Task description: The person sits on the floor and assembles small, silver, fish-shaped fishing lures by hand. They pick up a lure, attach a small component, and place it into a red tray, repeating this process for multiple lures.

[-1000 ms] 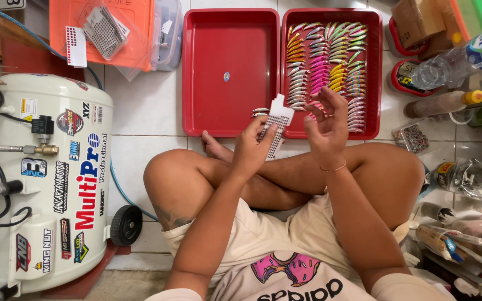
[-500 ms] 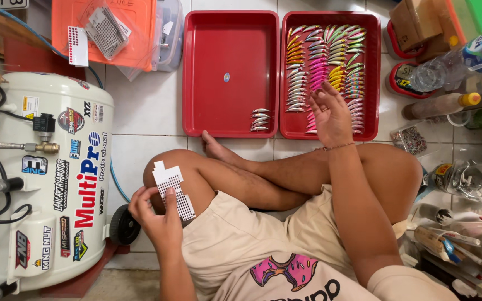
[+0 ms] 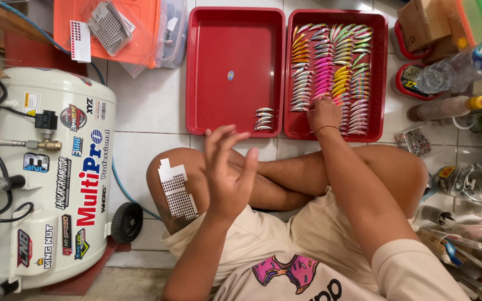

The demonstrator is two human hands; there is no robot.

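Observation:
I sit cross-legged on a tiled floor. My left hand [image 3: 227,173] hovers open over my left knee, fingers spread, holding nothing. A white sticker sheet with small dots [image 3: 177,189] lies stuck on that knee, just left of the hand. My right hand [image 3: 323,111] reaches into the right red tray [image 3: 386,72], its fingers down on the rows of colourful fishing lures [image 3: 333,67]; whether it grips one I cannot tell. The left red tray [image 3: 218,72] holds a few silver lures [image 3: 264,119] at its near right corner.
A white air compressor [image 3: 46,178] with hoses stands at my left. An orange board [image 3: 118,28] with bags of sticker sheets lies at the back left. Bottles [image 3: 447,72], boxes and tools crowd the right side.
The left hand has let go of the sticker sheet, which now rests on the knee, and has lifted open. The right hand stays in the lure tray.

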